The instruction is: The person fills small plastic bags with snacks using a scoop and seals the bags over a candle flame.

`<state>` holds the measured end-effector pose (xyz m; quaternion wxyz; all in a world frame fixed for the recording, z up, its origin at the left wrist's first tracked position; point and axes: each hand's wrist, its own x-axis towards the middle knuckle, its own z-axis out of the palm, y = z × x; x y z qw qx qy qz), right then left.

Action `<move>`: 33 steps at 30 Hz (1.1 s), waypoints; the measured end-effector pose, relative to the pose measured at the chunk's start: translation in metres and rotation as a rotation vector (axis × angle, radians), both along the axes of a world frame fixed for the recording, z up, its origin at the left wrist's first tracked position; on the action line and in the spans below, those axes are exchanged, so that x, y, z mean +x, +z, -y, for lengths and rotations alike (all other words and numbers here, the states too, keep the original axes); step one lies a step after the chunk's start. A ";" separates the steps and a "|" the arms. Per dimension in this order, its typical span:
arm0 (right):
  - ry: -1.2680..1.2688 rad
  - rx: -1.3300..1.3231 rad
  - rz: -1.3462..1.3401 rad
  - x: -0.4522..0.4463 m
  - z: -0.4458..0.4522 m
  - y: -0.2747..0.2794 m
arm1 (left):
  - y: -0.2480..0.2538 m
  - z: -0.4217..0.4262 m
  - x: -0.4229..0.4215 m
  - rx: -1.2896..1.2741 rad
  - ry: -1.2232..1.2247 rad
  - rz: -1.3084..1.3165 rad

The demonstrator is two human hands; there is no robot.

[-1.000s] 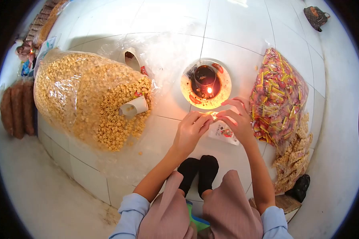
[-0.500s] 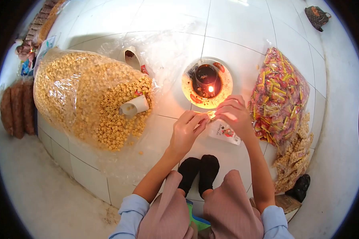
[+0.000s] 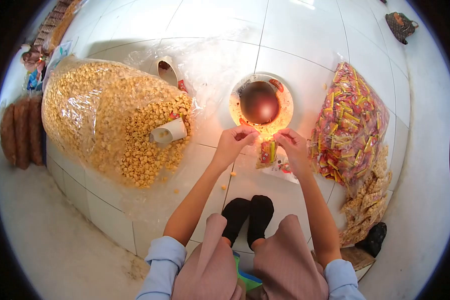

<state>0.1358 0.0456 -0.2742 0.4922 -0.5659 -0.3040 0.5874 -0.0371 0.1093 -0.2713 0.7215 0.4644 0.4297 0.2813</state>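
My left hand point(image 3: 231, 146) and my right hand point(image 3: 295, 149) pinch the two top corners of a small clear snack bag point(image 3: 267, 155). The bag hangs between them with pale pieces and a red and yellow sachet inside. Its top edge lies close to the near rim of a stained plate point(image 3: 233, 107), where an orange glow shows. On the plate stands a dark round vessel point(image 3: 259, 103), blurred; the flame itself cannot be made out. Partly behind the hanging bag, a white printed packet point(image 3: 286, 172) lies on the floor.
At left, a big clear sack of puffed snacks point(image 3: 90, 110) spills open, with a white scoop point(image 3: 169, 132) in it. A second white scoop point(image 3: 167, 72) lies behind. To the right are a bag of red and yellow sachets point(image 3: 350, 120) and several filled snack bags point(image 3: 367, 200).
Both hands have drawn apart at the bag's top edge, and the bag now hangs down in view. The small flame seen before on the plate is no longer distinct. Loose snack pieces now show on the floor.
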 end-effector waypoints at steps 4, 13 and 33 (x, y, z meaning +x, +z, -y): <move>-0.243 -0.002 -0.056 -0.012 -0.006 -0.013 | -0.001 0.010 0.019 -0.131 0.225 0.054; -0.307 -0.045 0.075 -0.014 -0.011 -0.031 | -0.032 0.019 0.021 -0.181 0.368 0.066; -0.324 -0.068 0.223 0.000 -0.037 -0.044 | -0.045 -0.002 0.039 -0.246 0.479 -0.052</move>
